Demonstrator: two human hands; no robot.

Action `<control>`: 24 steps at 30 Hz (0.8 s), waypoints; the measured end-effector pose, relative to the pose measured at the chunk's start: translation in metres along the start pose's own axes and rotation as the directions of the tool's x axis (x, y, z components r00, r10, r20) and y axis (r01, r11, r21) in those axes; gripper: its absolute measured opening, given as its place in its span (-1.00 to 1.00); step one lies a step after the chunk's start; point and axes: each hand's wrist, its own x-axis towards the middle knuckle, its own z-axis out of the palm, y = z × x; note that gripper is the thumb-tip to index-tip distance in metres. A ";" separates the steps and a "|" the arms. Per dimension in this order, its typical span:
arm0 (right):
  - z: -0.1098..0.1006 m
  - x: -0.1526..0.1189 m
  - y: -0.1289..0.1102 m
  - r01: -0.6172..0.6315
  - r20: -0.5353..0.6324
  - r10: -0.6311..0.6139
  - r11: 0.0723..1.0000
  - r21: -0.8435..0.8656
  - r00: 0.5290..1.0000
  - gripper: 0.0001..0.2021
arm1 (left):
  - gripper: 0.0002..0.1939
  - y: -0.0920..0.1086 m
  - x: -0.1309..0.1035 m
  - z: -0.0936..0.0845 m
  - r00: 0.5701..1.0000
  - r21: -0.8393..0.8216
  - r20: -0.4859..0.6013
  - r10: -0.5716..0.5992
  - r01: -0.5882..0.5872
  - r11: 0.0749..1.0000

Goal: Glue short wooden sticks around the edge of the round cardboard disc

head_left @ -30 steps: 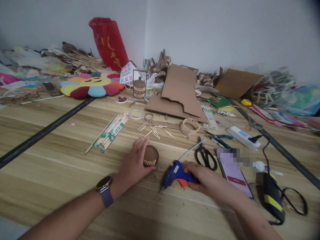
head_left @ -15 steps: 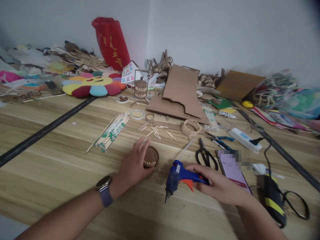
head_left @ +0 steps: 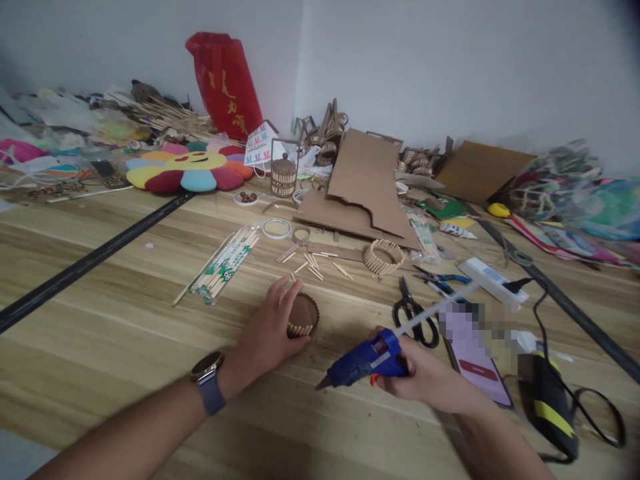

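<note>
My left hand curves round the left side of a small round basket that stands on the table. Its thumb lies along the near rim and its fingers reach the far side, hiding part of the wall. The basket has a brown cardboard base and a wall of short wooden sticks. In my right hand is a blue hot glue gun, gripped by the handle. The nozzle points left and slightly down, a little above the table and short of the basket. A clear glue stick juts from its back.
Scissors, pliers, a phone and a white power strip lie to the right. Beyond the basket are loose short sticks, a second stick ring, packaged sticks and cardboard sheets.
My right hand has turned the glue gun: its nozzle swung from pointing down to pointing left, and the glue stick now slants right. My left hand stays at the basket.
</note>
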 end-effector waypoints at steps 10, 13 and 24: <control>0.011 0.010 0.017 0.075 -0.153 -0.082 0.996 -0.050 0.985 -0.57 | 0.07 0.002 0.001 -0.002 1.000 0.021 -0.011 0.007 -0.007 1.000; 0.018 0.013 0.019 0.091 -0.161 -0.103 0.992 -0.082 0.982 -0.54 | 0.07 0.003 0.001 -0.003 1.000 0.022 -0.011 0.007 -0.007 1.000; 0.029 0.016 0.021 0.128 -0.215 -0.197 0.946 -0.297 0.956 -0.58 | 0.06 0.002 0.000 -0.002 1.000 0.008 -0.020 -0.002 0.002 1.000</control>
